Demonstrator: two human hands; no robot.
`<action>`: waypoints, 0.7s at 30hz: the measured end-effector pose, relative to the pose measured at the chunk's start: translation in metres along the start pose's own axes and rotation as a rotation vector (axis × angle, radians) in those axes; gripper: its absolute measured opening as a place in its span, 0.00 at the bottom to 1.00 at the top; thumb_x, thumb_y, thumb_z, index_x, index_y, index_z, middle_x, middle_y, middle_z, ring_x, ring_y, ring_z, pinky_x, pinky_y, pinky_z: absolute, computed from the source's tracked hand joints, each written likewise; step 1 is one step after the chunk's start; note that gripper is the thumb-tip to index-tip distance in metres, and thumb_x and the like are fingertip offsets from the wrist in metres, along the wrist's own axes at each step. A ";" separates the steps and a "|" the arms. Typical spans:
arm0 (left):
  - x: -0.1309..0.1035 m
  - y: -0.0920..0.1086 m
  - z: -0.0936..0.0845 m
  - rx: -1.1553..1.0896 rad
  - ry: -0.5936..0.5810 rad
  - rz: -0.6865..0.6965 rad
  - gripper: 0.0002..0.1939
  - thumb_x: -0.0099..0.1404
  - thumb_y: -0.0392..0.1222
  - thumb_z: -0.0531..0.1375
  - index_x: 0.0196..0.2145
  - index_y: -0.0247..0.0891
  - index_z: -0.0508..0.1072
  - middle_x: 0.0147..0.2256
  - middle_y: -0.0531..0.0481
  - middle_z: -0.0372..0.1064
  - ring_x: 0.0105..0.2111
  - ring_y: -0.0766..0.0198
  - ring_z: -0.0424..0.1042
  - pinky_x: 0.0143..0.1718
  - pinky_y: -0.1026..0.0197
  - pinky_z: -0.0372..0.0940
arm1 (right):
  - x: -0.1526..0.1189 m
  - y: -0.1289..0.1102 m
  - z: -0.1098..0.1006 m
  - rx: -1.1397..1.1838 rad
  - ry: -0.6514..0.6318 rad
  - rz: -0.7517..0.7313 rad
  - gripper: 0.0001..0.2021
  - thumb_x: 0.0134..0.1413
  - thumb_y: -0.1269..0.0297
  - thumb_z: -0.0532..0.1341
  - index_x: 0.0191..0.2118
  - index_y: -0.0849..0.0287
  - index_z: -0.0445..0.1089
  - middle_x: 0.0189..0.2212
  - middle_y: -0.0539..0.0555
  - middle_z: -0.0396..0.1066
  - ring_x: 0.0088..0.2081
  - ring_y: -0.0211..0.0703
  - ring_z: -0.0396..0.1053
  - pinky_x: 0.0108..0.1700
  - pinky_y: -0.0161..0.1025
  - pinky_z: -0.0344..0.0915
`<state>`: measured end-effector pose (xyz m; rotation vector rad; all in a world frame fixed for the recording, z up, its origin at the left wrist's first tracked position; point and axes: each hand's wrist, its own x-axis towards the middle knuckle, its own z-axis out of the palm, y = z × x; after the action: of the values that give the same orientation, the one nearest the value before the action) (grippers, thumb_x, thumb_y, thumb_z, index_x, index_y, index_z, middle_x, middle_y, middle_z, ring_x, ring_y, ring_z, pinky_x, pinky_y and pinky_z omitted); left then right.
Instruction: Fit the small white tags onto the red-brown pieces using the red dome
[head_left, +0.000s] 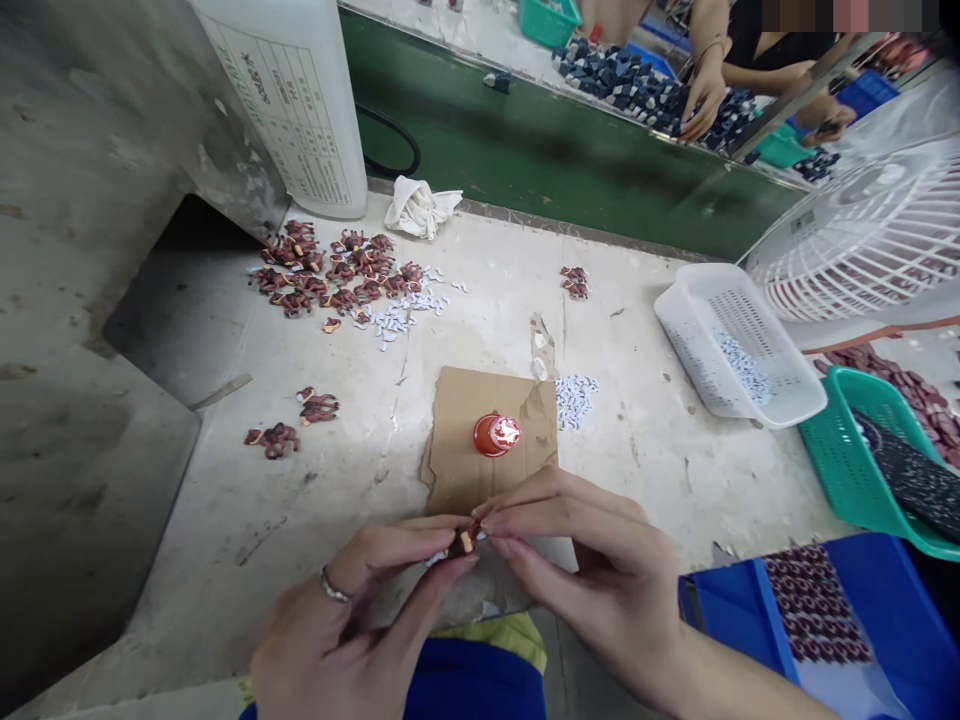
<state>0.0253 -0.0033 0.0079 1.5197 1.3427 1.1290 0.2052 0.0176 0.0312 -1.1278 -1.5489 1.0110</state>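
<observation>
Between the thumb and fingers of my left hand (360, 600) is a small brown figurine (465, 543) with a tan patch. My right hand (592, 550) is closed in a pinch at the figurine's right end. A speck of white shows by those fingertips, but what they pinch is too small and covered to make out. Just beyond my hands, a red cup-shaped pot (489, 437) with white on top stands on a piece of cardboard (457, 410). Small white pieces (576, 400) lie at the cardboard's right edge.
Brown figurines (330, 270) are heaped at the back left beside more white bits (401, 318) and a large jug (300, 110). At right are a white basket (795, 400), a green basket (832, 470), a fan (870, 220) and a blue tray (739, 610). Co-workers' hands (703, 100) show behind the green partition.
</observation>
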 end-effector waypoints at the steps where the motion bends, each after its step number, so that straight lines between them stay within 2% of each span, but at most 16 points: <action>1: 0.000 0.000 0.000 0.007 0.000 0.000 0.10 0.66 0.31 0.64 0.40 0.44 0.72 0.41 0.66 0.78 0.40 0.78 0.80 0.49 0.80 0.71 | 0.000 0.000 0.000 0.001 -0.001 0.000 0.10 0.59 0.79 0.66 0.43 0.60 0.81 0.36 0.57 0.81 0.38 0.42 0.80 0.38 0.37 0.80; 8: -0.003 -0.005 -0.001 0.136 0.041 0.028 0.07 0.65 0.37 0.67 0.39 0.46 0.74 0.39 0.67 0.79 0.35 0.78 0.80 0.46 0.81 0.72 | -0.003 0.002 -0.001 -0.088 -0.064 -0.046 0.10 0.62 0.78 0.65 0.45 0.59 0.80 0.38 0.57 0.81 0.38 0.42 0.81 0.38 0.35 0.81; 11: -0.005 -0.006 -0.002 0.147 0.060 0.005 0.07 0.63 0.37 0.68 0.38 0.46 0.75 0.36 0.68 0.79 0.33 0.76 0.80 0.42 0.81 0.73 | -0.008 0.003 -0.007 -0.285 -0.140 -0.183 0.14 0.65 0.78 0.61 0.52 0.60 0.77 0.43 0.59 0.80 0.44 0.43 0.81 0.43 0.36 0.82; 13: -0.007 -0.007 -0.002 0.117 0.046 -0.017 0.06 0.64 0.36 0.67 0.38 0.45 0.74 0.36 0.68 0.79 0.33 0.75 0.80 0.41 0.80 0.74 | -0.011 0.006 -0.012 -0.392 -0.201 -0.314 0.17 0.66 0.79 0.58 0.57 0.65 0.74 0.45 0.62 0.80 0.49 0.46 0.80 0.48 0.38 0.81; 16: -0.008 -0.009 -0.001 0.065 0.015 -0.040 0.06 0.65 0.37 0.66 0.39 0.46 0.74 0.37 0.66 0.79 0.35 0.73 0.81 0.42 0.77 0.76 | -0.012 0.010 -0.018 -0.437 -0.245 -0.454 0.20 0.68 0.78 0.53 0.61 0.69 0.70 0.46 0.64 0.80 0.54 0.48 0.78 0.51 0.40 0.81; 18: -0.007 -0.008 -0.001 0.011 0.012 -0.062 0.07 0.65 0.35 0.66 0.39 0.46 0.74 0.37 0.65 0.79 0.35 0.72 0.81 0.42 0.76 0.76 | -0.010 0.008 -0.020 -0.424 -0.255 -0.451 0.20 0.69 0.77 0.52 0.62 0.68 0.70 0.45 0.63 0.80 0.53 0.48 0.78 0.51 0.41 0.81; 21: -0.003 -0.002 -0.001 -0.027 0.005 -0.033 0.09 0.63 0.33 0.67 0.39 0.46 0.75 0.37 0.66 0.79 0.34 0.73 0.81 0.42 0.77 0.75 | -0.005 0.002 -0.021 -0.303 -0.251 -0.279 0.19 0.66 0.75 0.61 0.61 0.64 0.70 0.46 0.61 0.79 0.48 0.44 0.80 0.47 0.36 0.81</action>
<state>0.0241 -0.0061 0.0059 1.4710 1.3454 1.1268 0.2271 0.0150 0.0326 -0.9737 -2.0506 0.7667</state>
